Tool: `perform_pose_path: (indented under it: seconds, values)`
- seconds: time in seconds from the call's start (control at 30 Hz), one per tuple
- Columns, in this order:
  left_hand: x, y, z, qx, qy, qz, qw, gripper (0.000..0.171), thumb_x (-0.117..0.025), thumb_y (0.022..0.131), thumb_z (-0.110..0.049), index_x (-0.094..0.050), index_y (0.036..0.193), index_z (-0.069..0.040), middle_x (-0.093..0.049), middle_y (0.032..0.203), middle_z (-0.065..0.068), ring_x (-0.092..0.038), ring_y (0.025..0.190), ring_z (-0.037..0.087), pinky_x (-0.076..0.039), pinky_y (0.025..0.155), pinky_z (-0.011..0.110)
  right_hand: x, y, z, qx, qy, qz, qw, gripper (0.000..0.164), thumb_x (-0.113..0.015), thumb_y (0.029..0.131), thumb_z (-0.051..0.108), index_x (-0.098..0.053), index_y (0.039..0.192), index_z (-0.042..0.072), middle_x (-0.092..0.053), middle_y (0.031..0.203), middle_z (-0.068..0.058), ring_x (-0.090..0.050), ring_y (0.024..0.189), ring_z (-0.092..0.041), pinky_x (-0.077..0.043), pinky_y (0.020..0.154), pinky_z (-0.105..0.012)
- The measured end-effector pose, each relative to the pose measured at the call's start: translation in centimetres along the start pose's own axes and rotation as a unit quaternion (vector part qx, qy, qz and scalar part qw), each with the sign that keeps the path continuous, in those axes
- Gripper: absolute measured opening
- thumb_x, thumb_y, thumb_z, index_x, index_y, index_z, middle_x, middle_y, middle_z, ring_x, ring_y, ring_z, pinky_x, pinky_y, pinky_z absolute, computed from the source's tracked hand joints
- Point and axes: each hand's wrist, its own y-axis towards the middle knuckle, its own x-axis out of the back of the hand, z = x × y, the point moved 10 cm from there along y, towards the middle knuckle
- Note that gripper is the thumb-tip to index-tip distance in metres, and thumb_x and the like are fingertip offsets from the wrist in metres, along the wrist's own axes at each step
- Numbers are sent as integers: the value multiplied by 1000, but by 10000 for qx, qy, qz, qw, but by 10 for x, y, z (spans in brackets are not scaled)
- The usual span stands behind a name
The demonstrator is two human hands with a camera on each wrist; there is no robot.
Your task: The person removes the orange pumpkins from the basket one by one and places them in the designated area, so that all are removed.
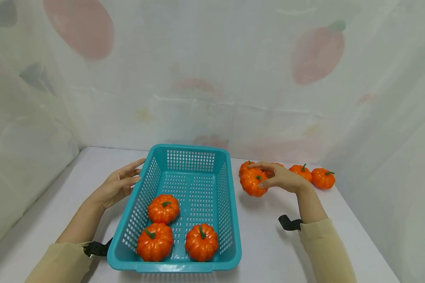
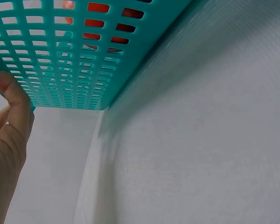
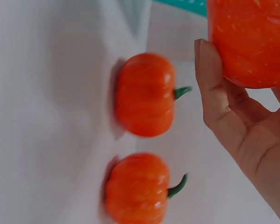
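Note:
My right hand [image 1: 281, 177] grips an orange toy pumpkin [image 1: 253, 184] with a green stem, its thumb and fingers around the sides. In the right wrist view this pumpkin [image 3: 252, 42] appears raised at the upper right. Outside the teal basket [image 1: 235, 236], on its left, my left hand [image 1: 118, 184] touches the rim with loosely bent fingers; some fingertips are hidden. In the left wrist view that hand [image 2: 11, 135] lies against the perforated wall [image 2: 79, 70]. Three pumpkins lie in the basket: one [image 1: 163, 208] midway, one [image 1: 155, 242] near left, one [image 1: 202, 242] near right.
Several more pumpkins stand in a back row on the white table [image 1: 265, 243], including one [image 1: 301, 171] and another [image 1: 323, 179] at its right end. One [image 1: 245, 167] is partly behind the held pumpkin. White printed sheeting [image 1: 212, 78] walls the back and sides.

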Motion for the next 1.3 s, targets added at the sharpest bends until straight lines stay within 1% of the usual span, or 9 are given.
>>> perform_pose_path:
  seconds: [0.1,0.17,0.27,0.4,0.6,0.73,0.87,1.17,1.3]
  values:
    - [1,0,1,-9,29,-3,10000,62,-36,104,0,-11,159,-9,-55,123,2,-70,99,10,-62,83,29,2,-3,-16,-386,-143,-95,9991,63,-74,84,28,-50,142,30,-32,158,-8,-38,139,-33,-45,106,-46]
    - [1,0,1,-15,29,1,10000,62,-36,104,1,-11,159,-9,-55,123,2,-70,99,10,-62,83,29,1,-5,-25,-579,-122,-116,9982,63,-75,83,28,-50,141,32,-33,157,-7,-42,136,-32,-47,104,-44]
    - [2,0,1,-21,32,21,10000,62,-35,104,1,-10,159,-9,-54,123,2,-69,99,10,-62,83,29,0,-7,-34,-717,-84,-108,9973,61,-75,83,27,-52,140,31,-37,153,-7,-46,131,-29,-49,99,-38]
    - [1,0,1,-24,25,34,10000,62,-35,104,2,-10,159,-9,-54,123,2,-69,99,10,-62,83,29,-1,-7,-45,-733,42,-52,9973,60,-74,83,25,-52,139,26,-39,151,-10,-46,129,-29,-52,94,-35]
    - [1,0,1,-28,27,30,10000,62,-36,104,0,-10,159,-9,-55,123,2,-69,99,10,-62,82,30,-6,-4,-61,-807,115,-7,9967,59,-74,84,25,-53,138,20,-38,151,-15,-45,130,-31,-54,94,-36]
    - [1,0,1,-46,16,61,10000,62,-36,104,0,-10,160,-9,-55,123,2,-70,99,11,-62,83,30,-9,-5,-65,-895,79,6,9960,59,-74,84,25,-52,138,17,-38,151,-19,-43,132,-33,-54,95,-37]
    - [1,0,2,-40,-25,82,10000,62,-35,104,0,-9,160,-9,-55,123,2,-70,99,11,-62,83,30,-11,-6,-65,-943,62,14,9955,61,-75,84,24,-51,139,15,-36,152,-21,-40,135,-36,-55,95,-38]
    - [2,0,2,-14,-15,35,10000,61,-34,104,2,-10,160,-10,-55,123,2,-70,99,11,-62,83,30,-17,-3,-67,-967,204,166,9950,60,-73,85,23,-51,140,17,-36,153,-18,-44,130,-31,-54,91,-34]
    - [1,0,1,4,-24,40,10000,62,-34,104,1,-10,160,-10,-55,124,3,-70,99,11,-62,83,30,-19,-4,-69,-950,233,198,9950,61,-72,86,25,-49,142,16,-34,155,-18,-45,130,-31,-55,91,-35]
